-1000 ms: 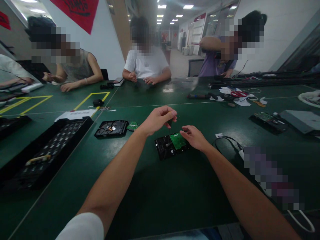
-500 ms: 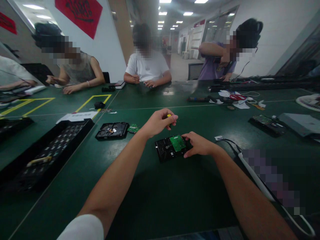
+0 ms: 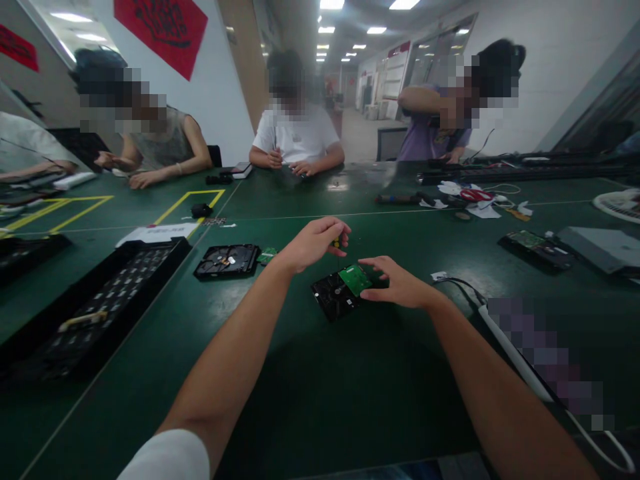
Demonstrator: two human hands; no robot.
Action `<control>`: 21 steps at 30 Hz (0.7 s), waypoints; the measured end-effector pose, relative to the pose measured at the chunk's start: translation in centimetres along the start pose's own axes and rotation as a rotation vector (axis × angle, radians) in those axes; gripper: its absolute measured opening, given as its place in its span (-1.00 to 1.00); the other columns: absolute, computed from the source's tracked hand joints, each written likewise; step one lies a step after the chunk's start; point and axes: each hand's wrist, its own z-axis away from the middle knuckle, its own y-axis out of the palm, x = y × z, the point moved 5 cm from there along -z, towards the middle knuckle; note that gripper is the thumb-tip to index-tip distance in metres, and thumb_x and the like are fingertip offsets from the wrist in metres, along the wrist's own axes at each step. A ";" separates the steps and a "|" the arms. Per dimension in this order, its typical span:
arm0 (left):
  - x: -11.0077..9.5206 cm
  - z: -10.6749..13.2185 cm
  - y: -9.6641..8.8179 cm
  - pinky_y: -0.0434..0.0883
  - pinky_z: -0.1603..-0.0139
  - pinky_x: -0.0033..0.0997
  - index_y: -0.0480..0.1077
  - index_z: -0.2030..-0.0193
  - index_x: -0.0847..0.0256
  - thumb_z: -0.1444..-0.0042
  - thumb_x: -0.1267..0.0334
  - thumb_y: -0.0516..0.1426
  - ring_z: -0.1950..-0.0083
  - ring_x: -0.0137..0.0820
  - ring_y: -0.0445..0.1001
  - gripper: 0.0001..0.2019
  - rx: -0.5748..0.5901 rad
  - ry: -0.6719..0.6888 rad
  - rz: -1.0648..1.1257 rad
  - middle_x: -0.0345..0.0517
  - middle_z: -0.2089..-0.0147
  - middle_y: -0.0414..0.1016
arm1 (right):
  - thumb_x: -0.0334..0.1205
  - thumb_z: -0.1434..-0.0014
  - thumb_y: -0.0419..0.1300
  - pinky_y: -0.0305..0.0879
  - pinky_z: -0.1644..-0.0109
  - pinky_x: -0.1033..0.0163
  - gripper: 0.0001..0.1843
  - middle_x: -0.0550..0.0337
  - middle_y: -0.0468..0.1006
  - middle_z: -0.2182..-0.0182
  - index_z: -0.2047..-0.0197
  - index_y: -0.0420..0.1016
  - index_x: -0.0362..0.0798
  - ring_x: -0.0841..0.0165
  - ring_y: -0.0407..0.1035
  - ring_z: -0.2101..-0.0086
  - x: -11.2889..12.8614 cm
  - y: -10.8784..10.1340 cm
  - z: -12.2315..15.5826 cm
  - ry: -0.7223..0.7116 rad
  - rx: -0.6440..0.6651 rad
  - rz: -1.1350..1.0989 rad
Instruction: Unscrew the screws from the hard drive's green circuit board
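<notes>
A black hard drive [image 3: 334,297] with a green circuit board [image 3: 355,279] on top lies on the green table [image 3: 320,373] in front of me. My left hand [image 3: 313,243] hovers just above and behind it, its fingers pinched on a small screwdriver with a yellow handle [image 3: 338,241] that points down at the board. My right hand [image 3: 397,283] rests against the drive's right edge, thumb and fingers spread along it and touching the board.
A second opened hard drive [image 3: 226,260] lies to the left, beside a long black tray [image 3: 90,303]. A white cable [image 3: 525,363] runs along the right. More boards [image 3: 535,243], scissors [image 3: 473,195] and tools lie further back. Three people sit across the table.
My left hand has dropped a little closer to the drive with the screwdriver. My right hand has loosened from gripping the drive's edge to lying spread against it; the drive has turned slightly.
</notes>
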 end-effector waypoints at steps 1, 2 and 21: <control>0.0 0.0 0.0 0.65 0.18 -0.33 0.50 0.13 0.29 -0.42 0.18 0.12 0.19 -0.39 0.52 -0.78 -0.001 0.009 -0.012 -0.02 0.20 0.49 | 0.26 -0.11 0.45 0.37 -0.30 -0.21 -0.09 -0.06 0.32 -0.31 -0.44 0.37 0.18 -0.04 0.36 -0.24 0.5 0.4 0.0 -0.004 0.003 0.030; 0.0 0.0 -0.1 0.65 0.18 -0.34 0.50 0.13 0.29 -0.41 0.16 0.14 0.20 -0.40 0.52 -0.77 0.002 0.023 -0.025 -0.04 0.20 0.49 | 0.30 -0.10 0.45 0.31 -0.35 -0.24 -0.07 -0.08 0.31 -0.31 -0.44 0.37 0.16 -0.07 0.33 -0.26 0.9 1.0 -0.1 -0.007 0.019 0.072; 0.6 -0.1 -0.8 0.57 0.36 -0.41 0.39 0.26 0.22 -0.18 -0.05 0.38 0.35 -0.44 0.50 -0.61 -0.102 0.104 -0.249 -0.12 0.32 0.49 | 0.63 -0.09 0.18 0.25 -0.18 -0.55 -0.03 -0.20 0.31 -0.34 -0.35 0.38 0.17 -0.43 0.18 -0.24 5.4 6.3 0.6 0.036 -0.151 0.380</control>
